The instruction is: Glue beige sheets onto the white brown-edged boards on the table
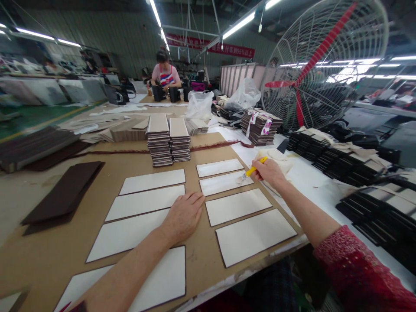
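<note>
My right hand (269,170) is closed around the yellow handle of a brush (251,170). Its bristles touch the right end of a white panel with a dark edge (221,183), second from the back in the right column. That panel and the one behind it (219,167) look glossy. My left hand (187,213) lies flat, fingers stretched out, its fingertips at the left edge of the right column. Under and beside my left arm runs another column of white panels (143,203), partly covered by the forearm.
Two stacks of panels (158,141) stand behind the columns. Dark brown sheets (65,190) lie at the left. A tied bundle (261,126), black stacked pieces (377,221) and a large fan (320,69) are on the right. A person (165,76) works across the table.
</note>
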A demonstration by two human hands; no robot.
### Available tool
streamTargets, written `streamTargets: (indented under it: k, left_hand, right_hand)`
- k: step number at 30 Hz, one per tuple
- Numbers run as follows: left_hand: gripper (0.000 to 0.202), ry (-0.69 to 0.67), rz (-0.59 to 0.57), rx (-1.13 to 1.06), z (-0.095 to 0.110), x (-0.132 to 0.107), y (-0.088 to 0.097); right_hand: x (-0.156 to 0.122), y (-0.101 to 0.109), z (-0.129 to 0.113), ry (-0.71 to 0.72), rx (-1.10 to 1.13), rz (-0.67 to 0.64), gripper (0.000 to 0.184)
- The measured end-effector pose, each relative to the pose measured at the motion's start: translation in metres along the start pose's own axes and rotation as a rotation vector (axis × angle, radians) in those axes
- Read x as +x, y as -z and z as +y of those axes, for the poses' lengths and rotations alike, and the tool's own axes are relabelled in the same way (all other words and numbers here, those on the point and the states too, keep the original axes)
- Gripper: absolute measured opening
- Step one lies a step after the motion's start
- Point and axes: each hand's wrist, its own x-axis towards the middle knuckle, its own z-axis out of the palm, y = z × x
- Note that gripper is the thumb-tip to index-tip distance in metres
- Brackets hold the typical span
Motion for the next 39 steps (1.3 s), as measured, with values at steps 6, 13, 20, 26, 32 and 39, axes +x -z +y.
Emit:
streamTargets:
  k: [6,13,20,26,32,39]
  left_hand:
    - [0.038,-0.008,0.002,0.006,-0.001,0.000,0.000]
    - [0.038,-0.004,0.008,-0.004,0.000,0.000,-0.001]
    - [0.037,-0.014,0.005,0.000,0.000,0.000,0.001]
    - [0.034,-0.021,0.034,-0.004,0.001,0.001,0.005]
    - [0.027,-0.037,0.014,0.018,0.016,0.000,0.045]
    - [0.041,-0.116,-0.206,-0.052,0.058,-0.037,0.060]
  right_hand:
    - [0.006,0.020,0.007,0.000,-0.179,0.097,0.037]
    - [0.004,0.022,0.002,0.036,-0.207,0.144,0.041]
    - [-0.019,-0.006,-0.012,0.102,0.048,0.036,0.030]
    - [-0.043,-0.010,-0.025,0.075,0.459,-0.027,0.021]
    - [-0.074,-0.010,-0.020,0.015,0.659,-0.160,0.015]
    - [-0.102,-0.029,-0.009,-0.028,0.712,-0.292,0.018]
